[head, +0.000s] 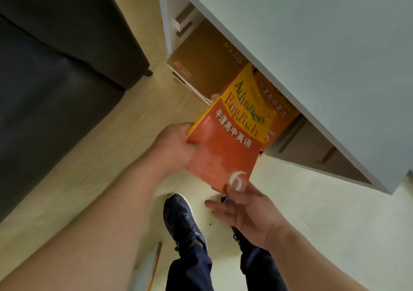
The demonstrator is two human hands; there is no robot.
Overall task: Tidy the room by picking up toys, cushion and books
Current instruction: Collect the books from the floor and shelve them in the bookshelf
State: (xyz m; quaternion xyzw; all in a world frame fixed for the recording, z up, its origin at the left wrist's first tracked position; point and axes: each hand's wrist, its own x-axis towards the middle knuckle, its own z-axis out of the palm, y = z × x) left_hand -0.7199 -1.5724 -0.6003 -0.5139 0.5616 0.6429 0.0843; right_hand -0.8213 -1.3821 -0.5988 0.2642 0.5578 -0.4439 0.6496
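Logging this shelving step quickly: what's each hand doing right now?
Left hand: grips the orange and yellow paperback textbook by its edge.
Right hand: open, fingers straight, thumb touching the textbook's lower corner.

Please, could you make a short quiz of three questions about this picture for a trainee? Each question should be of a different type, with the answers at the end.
1. True or false: the left hand grips the side edge of the orange book.
2. Which numeral is printed on the cover of this book? A) 3 B) 6 C) 9
3. Short answer: which hand touches the lower corner of the book, next to the numeral?

Key
1. True.
2. B.
3. The right hand; its thumb lies on the cover and its fingers are spread below.
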